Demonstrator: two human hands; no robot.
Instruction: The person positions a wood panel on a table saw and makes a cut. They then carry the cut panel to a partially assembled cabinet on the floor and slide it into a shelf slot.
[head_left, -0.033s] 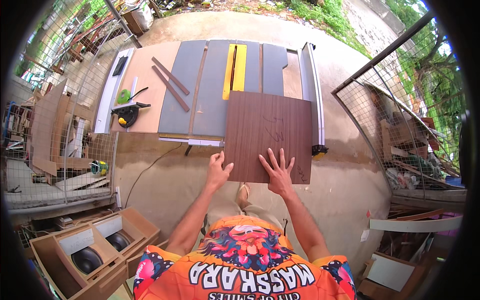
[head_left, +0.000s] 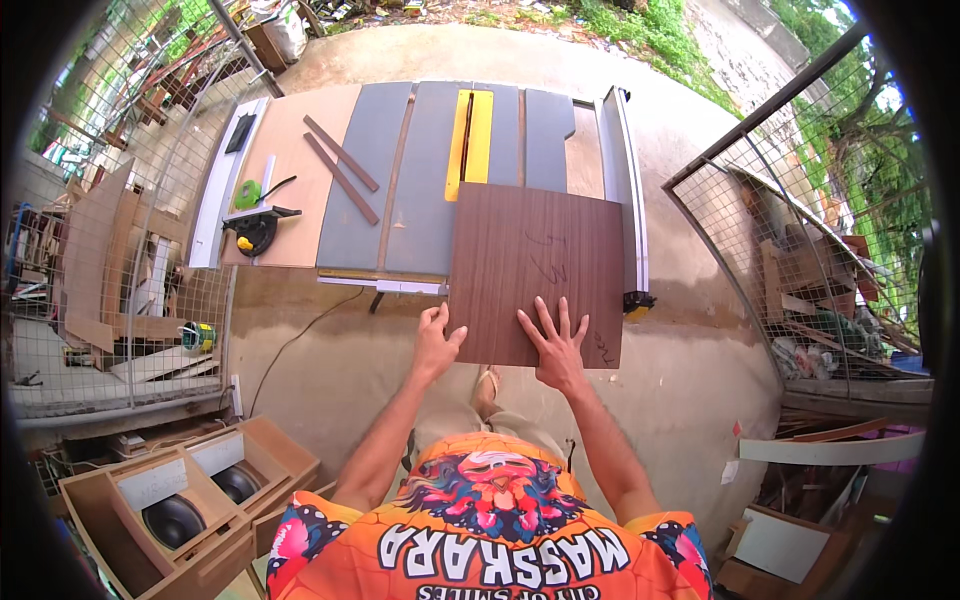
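Observation:
A dark brown wood-grain panel (head_left: 535,250) with pencil marks lies on the table saw (head_left: 420,200), its near part overhanging the front edge. Its far left corner reaches the near end of the yellow throat plate (head_left: 480,150), and its right side is along the rip fence (head_left: 625,190). My left hand (head_left: 436,343) is at the panel's near left edge, fingers bent and thumb against the edge. Flat on the panel's near right part lies my right hand (head_left: 556,345), its fingers spread.
Two thin brown strips (head_left: 340,170), a black mitre gauge (head_left: 258,228) and a green tape measure (head_left: 247,194) lie on the saw's left side. Wire mesh gates (head_left: 820,210) stand on both sides. A wooden speaker box (head_left: 190,490) sits lower left. A cable (head_left: 290,345) crosses the floor.

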